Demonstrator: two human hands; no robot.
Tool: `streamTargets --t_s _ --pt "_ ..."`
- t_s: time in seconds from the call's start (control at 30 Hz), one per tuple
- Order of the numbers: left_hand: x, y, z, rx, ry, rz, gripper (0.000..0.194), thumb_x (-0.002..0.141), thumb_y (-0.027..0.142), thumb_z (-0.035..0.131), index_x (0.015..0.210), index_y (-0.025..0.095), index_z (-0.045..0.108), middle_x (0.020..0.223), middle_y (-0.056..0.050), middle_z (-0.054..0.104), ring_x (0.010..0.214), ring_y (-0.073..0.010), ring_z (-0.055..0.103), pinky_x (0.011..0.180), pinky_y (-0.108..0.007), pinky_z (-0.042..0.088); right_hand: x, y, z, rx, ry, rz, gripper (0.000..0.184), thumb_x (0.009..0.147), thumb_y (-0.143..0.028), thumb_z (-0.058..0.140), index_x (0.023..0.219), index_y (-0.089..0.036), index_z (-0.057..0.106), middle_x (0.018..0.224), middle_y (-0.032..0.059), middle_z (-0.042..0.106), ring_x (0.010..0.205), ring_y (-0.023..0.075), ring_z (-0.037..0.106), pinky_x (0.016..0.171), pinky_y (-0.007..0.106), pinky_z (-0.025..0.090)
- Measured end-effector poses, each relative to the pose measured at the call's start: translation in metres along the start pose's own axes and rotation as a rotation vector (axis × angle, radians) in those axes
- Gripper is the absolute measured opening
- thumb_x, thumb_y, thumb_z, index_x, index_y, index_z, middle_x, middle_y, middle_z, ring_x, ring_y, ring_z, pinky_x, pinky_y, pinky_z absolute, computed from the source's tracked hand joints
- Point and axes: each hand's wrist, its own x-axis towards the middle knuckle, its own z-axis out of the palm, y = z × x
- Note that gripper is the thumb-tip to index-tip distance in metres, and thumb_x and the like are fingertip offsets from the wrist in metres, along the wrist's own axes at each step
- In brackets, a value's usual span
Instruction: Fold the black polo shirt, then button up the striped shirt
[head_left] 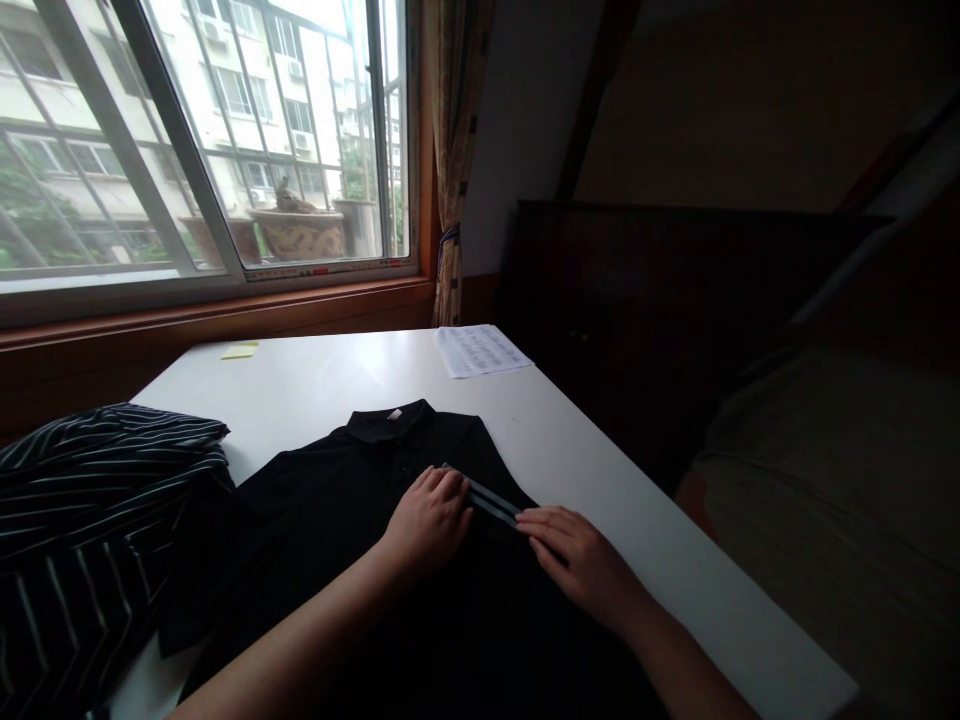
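We reach in with both forearms, the left from seven o'clock, the right from five. Our left hand (429, 515) lies palm down, fingers bent over the ten o'clock end of the grey-striped band (493, 503). Our right hand (574, 560) angles inward, fingers nearly straight, their tips touching its four o'clock end. Neither hand is clenched; we cannot tell whether they pinch the band or only press on it.

The black shirt (322, 520) lies spread beneath our hands, collar (386, 425) toward twelve, on the white table (600, 470). Striped cloth (112, 470) lies bunched at nine o'clock, against the shirt. Papers (484, 352) sit at the table's far edge near twelve; a yellow note (240, 351) is at eleven.

Beyond, the window (292, 120) fills ten to twelve, a pot (300, 236) behind its glass, with a tied curtain (452, 140) just past twelve. The room is dark toward two.
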Motion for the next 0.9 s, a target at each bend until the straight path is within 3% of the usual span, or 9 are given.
streamTargets --t_s 0.23,0.53,0.73,0.9 --pt "-0.004 -0.003 0.004 0.044 -0.004 -0.092 0.048 0.1 0.041 0.04 0.136 0.014 0.056 0.138 -0.013 0.057 0.129 -0.0312 0.047 0.114 -0.05 0.033 0.005 -0.007 -0.002 -0.058 -0.104 -0.001 0.039 0.096 -0.021 0.053 0.134 -0.03 0.058 0.134 0.003 0.063 0.116 0.024 0.06 0.097 0.045 0.049" --pt "-0.008 -0.005 -0.003 0.062 -0.016 -0.151 0.05 0.1 0.043 0.039 0.138 0.016 0.055 0.141 -0.012 0.055 0.13 -0.0329 0.046 0.112 -0.052 0.033 0.03 -0.017 -0.007 -0.074 -0.26 0.091 0.046 0.098 -0.038 0.052 0.144 -0.035 0.049 0.149 -0.0022 0.05 0.105 0.024 0.057 0.093 0.044 0.048" --pt "-0.009 -0.018 -0.004 0.014 -0.016 -0.11 0.047 0.099 0.041 0.041 0.137 0.017 0.056 0.14 -0.009 0.057 0.131 -0.0305 0.046 0.113 -0.047 0.033 0.066 -0.019 -0.005 -0.096 -0.365 -0.008 0.049 0.096 -0.047 0.052 0.144 -0.036 0.048 0.151 -0.0038 0.048 0.117 0.0285 0.052 0.103 0.05 0.038" --pt "-0.01 -0.024 -0.005 -0.014 -0.013 -0.1 0.043 0.1 0.037 0.042 0.136 0.018 0.056 0.138 -0.008 0.058 0.13 -0.0282 0.047 0.112 -0.044 0.035 0.088 -0.02 0.002 -0.088 -0.386 -0.052 0.052 0.094 -0.05 0.055 0.143 -0.033 0.05 0.15 -0.0028 0.049 0.114 0.029 0.051 0.104 0.05 0.036"
